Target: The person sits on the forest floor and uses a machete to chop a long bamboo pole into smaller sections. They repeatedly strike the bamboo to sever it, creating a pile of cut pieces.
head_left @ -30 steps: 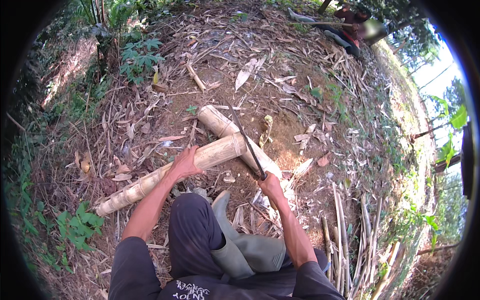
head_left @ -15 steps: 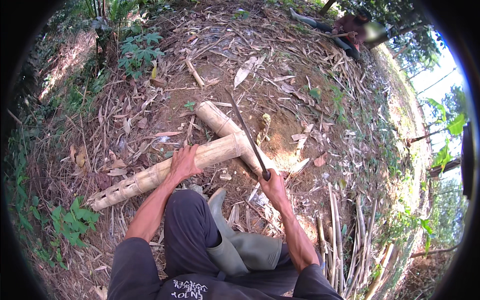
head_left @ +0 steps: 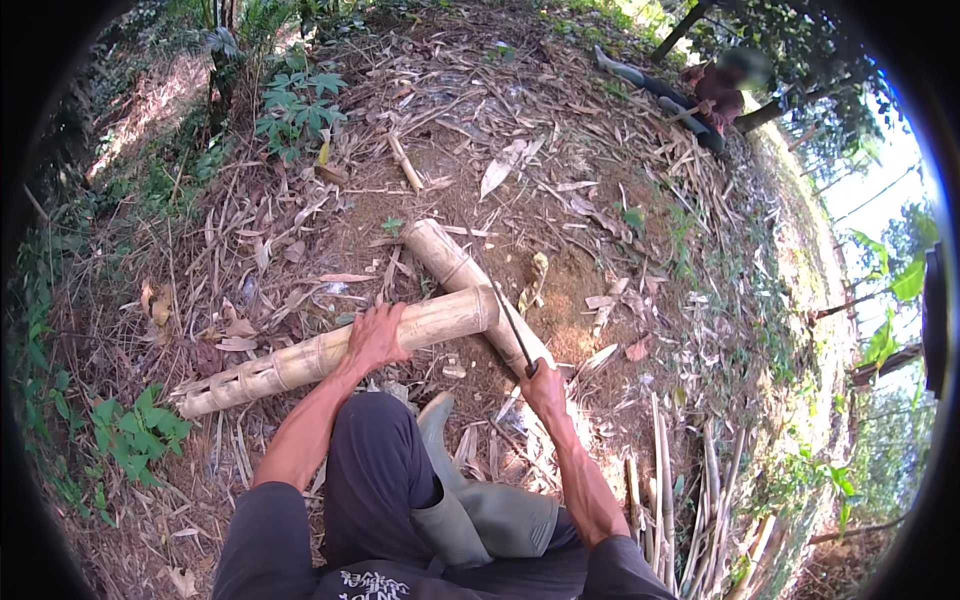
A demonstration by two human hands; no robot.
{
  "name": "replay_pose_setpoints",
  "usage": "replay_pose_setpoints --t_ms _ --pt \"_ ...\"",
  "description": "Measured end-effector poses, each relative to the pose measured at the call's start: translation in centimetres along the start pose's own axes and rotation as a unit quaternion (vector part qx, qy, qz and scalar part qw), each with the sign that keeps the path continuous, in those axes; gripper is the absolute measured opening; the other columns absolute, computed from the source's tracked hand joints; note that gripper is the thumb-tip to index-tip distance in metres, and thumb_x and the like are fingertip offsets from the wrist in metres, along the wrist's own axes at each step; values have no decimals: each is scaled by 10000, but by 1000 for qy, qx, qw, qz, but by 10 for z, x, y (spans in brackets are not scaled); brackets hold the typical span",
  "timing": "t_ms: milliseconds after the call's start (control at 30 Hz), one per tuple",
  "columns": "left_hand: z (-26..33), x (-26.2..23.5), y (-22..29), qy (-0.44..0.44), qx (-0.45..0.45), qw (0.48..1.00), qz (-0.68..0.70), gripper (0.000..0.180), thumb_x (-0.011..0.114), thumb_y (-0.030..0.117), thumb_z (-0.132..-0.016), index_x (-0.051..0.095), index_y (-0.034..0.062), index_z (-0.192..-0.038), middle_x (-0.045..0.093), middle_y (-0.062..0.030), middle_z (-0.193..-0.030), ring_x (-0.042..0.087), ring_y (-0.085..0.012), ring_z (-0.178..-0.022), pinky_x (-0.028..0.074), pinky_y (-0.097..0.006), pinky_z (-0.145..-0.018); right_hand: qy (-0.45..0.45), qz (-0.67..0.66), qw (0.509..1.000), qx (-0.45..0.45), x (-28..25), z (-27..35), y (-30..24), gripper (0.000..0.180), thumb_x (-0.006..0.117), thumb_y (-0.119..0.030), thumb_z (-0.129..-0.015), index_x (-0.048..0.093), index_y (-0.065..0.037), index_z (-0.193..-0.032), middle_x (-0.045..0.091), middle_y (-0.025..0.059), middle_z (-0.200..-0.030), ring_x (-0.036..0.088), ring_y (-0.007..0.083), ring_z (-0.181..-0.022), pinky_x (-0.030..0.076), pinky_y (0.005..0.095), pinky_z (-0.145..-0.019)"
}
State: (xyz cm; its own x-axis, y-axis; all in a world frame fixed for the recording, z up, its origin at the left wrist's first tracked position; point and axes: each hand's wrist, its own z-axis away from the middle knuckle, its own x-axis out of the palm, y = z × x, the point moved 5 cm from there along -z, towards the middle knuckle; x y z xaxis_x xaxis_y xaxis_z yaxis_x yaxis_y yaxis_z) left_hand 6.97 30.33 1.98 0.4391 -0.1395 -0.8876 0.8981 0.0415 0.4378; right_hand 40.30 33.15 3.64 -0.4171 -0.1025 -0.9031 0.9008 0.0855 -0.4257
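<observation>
A long pale bamboo culm [head_left: 295,358] lies slantwise, its right end resting on a shorter, thicker bamboo piece [head_left: 440,250] on the ground. Bent over the long culm, my left hand [head_left: 377,338] grips it right of its middle, fingers on the far side. Slots are cut along the culm's left part. My right hand [head_left: 545,388] is closed round the handle of a machete. The thin dark machete blade [head_left: 511,322] points up and away, close beside the culm's right end; whether it touches is unclear.
Cut bamboo strips [head_left: 660,480] lie at my lower right. My rubber boots [head_left: 500,515] are just below the culm. Another person [head_left: 712,95] sits at the far right. Leafy plants [head_left: 140,435] grow at the left; dry leaves and soil cover the slope.
My right hand and the machete have come down slightly, and the blade now lies nearer the culm's right end. My left hand keeps its hold. The view has shifted a little.
</observation>
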Motion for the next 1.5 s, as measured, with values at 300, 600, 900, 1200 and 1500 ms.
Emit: replay_pose_setpoints --t_ms 300,600,900,1200,1500 --pt "6 -13 -26 42 11 999 14 983 869 333 -554 428 85 -1397 541 -171 -1217 512 -364 -1171 397 -494 -973 -69 -119 988 62 -4 22 -38 219 636 -95 -811 610 83 -937 687 237 -788 673 302 -698 516 418 -636" --pt "-20 0 -57 21 4 1000 2 1011 884 373 -546 428 80 -1399 538 -167 -1225 514 -361 -1162 396 -480 -963 171 -438 864 -180 -115 -12 -180 119 614 7 -913 563 6 -1020 574 83 -664 554 138 -558 482 330 -514" --pt "-17 0 -56 34 15 999 21 967 879 366 -577 421 95 -1384 542 -169 -1237 507 -363 -1181 392 -549 -958 -69 39 997 23 40 -12 -19 278 652 -122 -794 612 58 -1002 680 307 -837 693 446 -818 537 514 -741" --pt "-25 -1 -40 56 1 998 -22 963 876 361 -567 437 90 -1381 534 -156 -1234 504 -346 -1174 385 -492 -981 159 -500 839 -144 -123 -23 -177 115 672 18 -880 566 -2 -919 571 33 -687 547 89 -609 452 282 -538" --pt "3 9 -36 40 2 999 -26 969 876 355 -567 429 93 -1385 530 -161 -1219 505 -358 -1154 380 -502 -990 -49 -14 998 36 30 3 -10 208 619 -99 -742 628 72 -862 657 292 -768 682 390 -752 502 489 -710"
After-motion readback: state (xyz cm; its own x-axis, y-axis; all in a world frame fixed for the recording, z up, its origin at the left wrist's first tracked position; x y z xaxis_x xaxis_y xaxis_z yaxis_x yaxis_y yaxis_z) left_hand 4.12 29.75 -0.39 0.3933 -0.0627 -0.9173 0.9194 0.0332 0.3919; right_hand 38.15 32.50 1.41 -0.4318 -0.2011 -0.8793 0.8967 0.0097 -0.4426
